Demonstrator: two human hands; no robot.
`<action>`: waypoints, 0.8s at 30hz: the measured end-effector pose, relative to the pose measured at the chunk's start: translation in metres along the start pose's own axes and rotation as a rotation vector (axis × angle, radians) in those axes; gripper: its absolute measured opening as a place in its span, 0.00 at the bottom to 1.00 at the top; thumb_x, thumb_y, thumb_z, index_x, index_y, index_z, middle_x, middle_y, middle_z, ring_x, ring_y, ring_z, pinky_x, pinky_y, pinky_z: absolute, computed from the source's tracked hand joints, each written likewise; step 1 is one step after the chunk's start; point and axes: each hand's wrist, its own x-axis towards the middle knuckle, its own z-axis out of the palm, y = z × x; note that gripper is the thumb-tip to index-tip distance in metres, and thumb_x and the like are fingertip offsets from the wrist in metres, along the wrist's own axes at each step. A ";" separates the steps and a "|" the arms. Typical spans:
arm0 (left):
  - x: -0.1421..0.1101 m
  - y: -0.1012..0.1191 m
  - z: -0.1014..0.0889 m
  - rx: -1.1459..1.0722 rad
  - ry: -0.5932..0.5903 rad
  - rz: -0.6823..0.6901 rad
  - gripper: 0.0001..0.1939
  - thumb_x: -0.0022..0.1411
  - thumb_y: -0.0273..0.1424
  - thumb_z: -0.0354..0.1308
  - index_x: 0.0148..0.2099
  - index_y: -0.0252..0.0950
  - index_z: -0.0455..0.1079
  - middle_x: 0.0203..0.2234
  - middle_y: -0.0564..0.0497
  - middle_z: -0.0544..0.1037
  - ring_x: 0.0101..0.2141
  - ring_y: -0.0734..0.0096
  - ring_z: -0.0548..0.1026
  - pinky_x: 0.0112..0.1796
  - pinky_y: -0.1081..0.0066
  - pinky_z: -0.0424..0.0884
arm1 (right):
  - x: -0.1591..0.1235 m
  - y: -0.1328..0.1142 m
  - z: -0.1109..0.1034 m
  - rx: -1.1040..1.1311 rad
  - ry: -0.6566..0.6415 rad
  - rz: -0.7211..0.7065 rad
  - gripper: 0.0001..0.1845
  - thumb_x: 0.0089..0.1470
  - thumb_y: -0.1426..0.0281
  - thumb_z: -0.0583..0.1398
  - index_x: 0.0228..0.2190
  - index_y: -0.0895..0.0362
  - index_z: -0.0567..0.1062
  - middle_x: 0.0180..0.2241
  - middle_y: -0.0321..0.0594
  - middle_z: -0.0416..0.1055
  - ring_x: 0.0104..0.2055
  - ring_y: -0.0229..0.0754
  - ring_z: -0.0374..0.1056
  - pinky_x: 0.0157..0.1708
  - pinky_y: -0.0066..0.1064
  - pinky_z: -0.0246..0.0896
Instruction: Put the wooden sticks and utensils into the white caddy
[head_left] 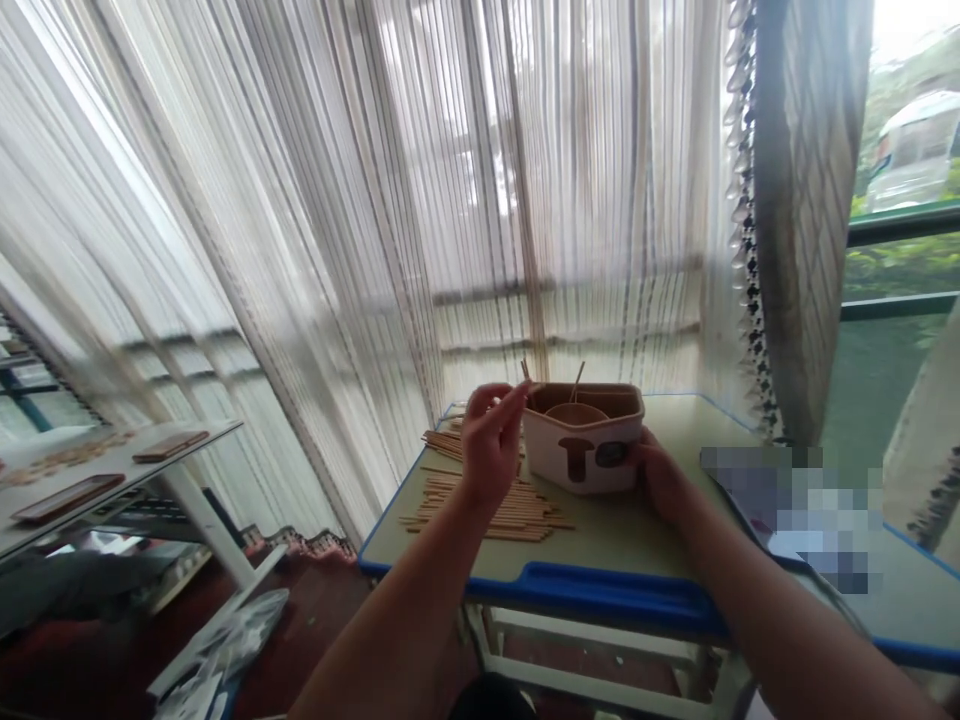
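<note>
A white and brown bin (551, 462) with a dark oval mark on its front stands on the small table. Inside it sits a round brown piece (577, 413), and one thin stick (578, 380) pokes up above the rim. My left hand (491, 440) is at the bin's left rim, its fingers pinched around thin wooden sticks (525, 370) whose tips show above them. My right hand (664, 475) grips the bin's right side. Many wooden sticks (450, 500) lie in a loose layer on the table, under and beside my left forearm.
The table (682, 520) has a blue edge and a blue front tray (622, 590). A pixelated item (810, 520) lies on its right. Striped sheer curtains (337, 200) hang behind. To the left, another table (187, 460) holds wooden frames (71, 498). Plastic bags (232, 640) lie below.
</note>
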 end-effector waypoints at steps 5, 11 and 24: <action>0.056 -0.015 0.011 -0.117 0.311 -0.081 0.14 0.64 0.32 0.53 0.51 0.42 0.70 0.36 0.51 0.74 0.33 0.78 0.72 0.34 0.74 0.70 | 0.001 0.002 -0.001 0.145 -0.043 0.092 0.27 0.32 0.73 0.53 0.40 0.54 0.69 0.34 0.37 0.73 0.35 0.46 0.69 0.31 0.35 0.63; 0.056 -0.051 0.039 -0.213 0.364 -0.331 0.18 0.62 0.38 0.54 0.52 0.38 0.69 0.30 0.51 0.75 0.29 0.78 0.75 0.29 0.77 0.71 | 0.002 -0.002 0.001 0.116 0.000 0.097 0.25 0.31 0.72 0.53 0.37 0.54 0.70 0.33 0.36 0.73 0.36 0.47 0.68 0.31 0.35 0.63; 0.022 -0.102 0.067 0.063 -0.102 -0.402 0.11 0.56 0.29 0.57 0.42 0.32 0.74 0.28 0.50 0.75 0.25 0.78 0.69 0.29 0.75 0.67 | -0.001 -0.010 0.003 0.128 -0.043 0.089 0.25 0.32 0.72 0.53 0.38 0.54 0.69 0.35 0.36 0.74 0.36 0.47 0.68 0.32 0.35 0.63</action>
